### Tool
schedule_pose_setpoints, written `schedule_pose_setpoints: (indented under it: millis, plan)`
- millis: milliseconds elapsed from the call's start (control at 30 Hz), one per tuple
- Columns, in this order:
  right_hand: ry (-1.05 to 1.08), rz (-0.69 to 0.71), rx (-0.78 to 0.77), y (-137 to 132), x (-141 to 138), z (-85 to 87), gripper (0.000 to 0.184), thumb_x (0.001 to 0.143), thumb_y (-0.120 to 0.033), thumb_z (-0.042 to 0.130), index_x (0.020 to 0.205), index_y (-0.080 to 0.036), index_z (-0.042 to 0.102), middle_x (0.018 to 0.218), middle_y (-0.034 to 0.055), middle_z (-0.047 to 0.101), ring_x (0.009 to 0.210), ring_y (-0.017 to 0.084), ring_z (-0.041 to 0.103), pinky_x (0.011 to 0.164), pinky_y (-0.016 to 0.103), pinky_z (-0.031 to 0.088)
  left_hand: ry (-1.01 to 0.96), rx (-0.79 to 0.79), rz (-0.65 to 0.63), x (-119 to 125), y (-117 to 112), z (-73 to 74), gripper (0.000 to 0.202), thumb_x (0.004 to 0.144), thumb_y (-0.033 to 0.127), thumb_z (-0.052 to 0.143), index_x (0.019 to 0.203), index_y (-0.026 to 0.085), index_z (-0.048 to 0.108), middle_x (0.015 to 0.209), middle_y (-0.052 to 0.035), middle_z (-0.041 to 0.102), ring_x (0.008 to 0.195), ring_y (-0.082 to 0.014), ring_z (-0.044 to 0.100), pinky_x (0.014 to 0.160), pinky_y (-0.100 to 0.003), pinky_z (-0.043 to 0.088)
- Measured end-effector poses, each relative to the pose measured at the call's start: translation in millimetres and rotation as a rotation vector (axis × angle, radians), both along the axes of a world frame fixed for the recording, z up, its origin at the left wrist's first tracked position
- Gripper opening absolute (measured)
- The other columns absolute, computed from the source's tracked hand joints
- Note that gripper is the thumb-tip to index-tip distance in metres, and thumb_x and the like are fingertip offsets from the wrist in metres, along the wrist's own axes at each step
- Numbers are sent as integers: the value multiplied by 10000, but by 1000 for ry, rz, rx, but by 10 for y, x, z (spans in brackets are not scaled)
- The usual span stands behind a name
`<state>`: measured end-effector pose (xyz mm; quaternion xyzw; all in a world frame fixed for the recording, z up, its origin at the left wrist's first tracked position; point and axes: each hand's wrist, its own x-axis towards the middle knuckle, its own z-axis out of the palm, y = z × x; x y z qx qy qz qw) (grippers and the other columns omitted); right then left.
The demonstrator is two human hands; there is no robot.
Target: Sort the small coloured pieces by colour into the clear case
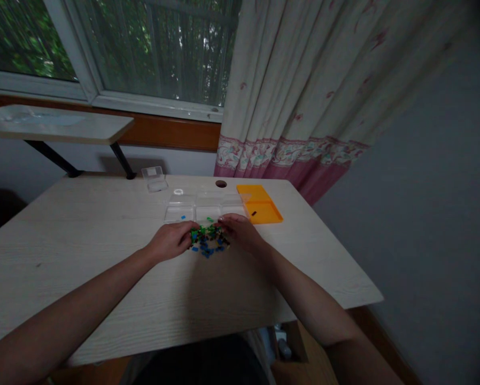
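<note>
A small heap of tiny green, blue and dark pieces [208, 240] lies on the pale wooden table [83, 251]. My left hand [171, 240] rests on the table at the heap's left edge, fingers curled against the pieces. My right hand [239, 232] sits at the heap's right edge, fingers bent down onto the pieces. Whether either hand pinches a piece is hidden. Just beyond the heap stands a clear compartment tray [192, 206] with a blue piece and a green piece inside.
An orange lid [264, 209] with one dark piece lies right of the tray. A small clear box [155, 179], a white ring [178, 192] and a table hole [221, 184] are farther back. Window, curtain and a second tabletop [55, 124] stand behind.
</note>
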<state>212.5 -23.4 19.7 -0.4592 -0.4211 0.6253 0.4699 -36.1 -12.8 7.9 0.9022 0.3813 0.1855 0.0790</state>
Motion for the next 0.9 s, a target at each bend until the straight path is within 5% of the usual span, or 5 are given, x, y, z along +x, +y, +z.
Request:
schedule_pose_setpoints:
  millis: [167,333,633,900]
  plan:
    - [45,-36,-7,23,38,-23,302,561,-391,852,742,-214,688,793,11,741,654,125,600,604,244,453,-3,1,-16,-9,8,2,346,857,189,446,1174,217,579,997,-26,709,814,-170,674,748,-267,487]
    - [-109,-75,106,83,164,-2,312,650,-393,785,907,-226,729,839,16,754,697,126,620,665,255,468,-8,2,-30,-13,19,-14,346,855,192,454,1177,212,578,990,-29,709,806,-171,673,743,-267,488]
    - [-894,-375,508,262,834,101,212,817,-358,620,872,-204,756,877,60,754,735,179,655,707,298,481,-6,16,-31,-15,16,-24,350,861,197,451,1189,215,572,1008,-32,710,819,-177,678,753,-276,492]
    - [-1438,-402,513,281,1027,52,290,895,-337,555,755,-192,763,781,81,714,796,208,595,754,318,414,-7,19,-22,-17,32,-61,349,867,209,441,1189,229,577,1041,-33,711,824,-179,682,745,-278,497]
